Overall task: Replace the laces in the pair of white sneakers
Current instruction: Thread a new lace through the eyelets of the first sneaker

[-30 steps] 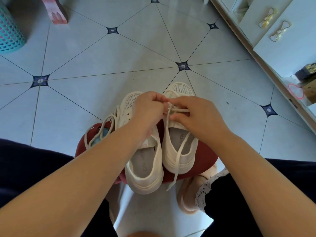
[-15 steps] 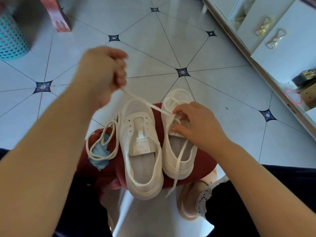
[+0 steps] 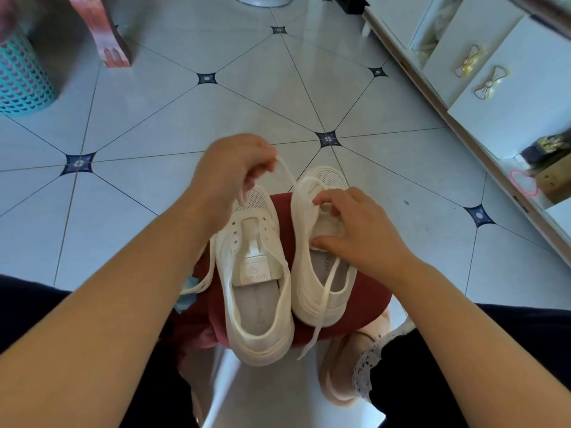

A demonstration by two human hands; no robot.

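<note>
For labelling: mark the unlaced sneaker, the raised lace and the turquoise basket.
unlaced sneaker (image 3: 251, 267), head view, on its tongue label.
raised lace (image 3: 286, 168), head view, on the span in mid-air.
turquoise basket (image 3: 21, 78), head view, on its perforated wall.

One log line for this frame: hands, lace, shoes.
left hand: pinches lace, held up | right hand: grips right shoe | lace: threaded at right shoe's toe | left shoe: eyelets empty

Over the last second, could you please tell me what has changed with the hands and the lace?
The left hand drew the white lace out from the right sneaker up and leftward, then swung back, still pinching it. The right hand kept holding that sneaker; the left sneaker did not move.
</note>
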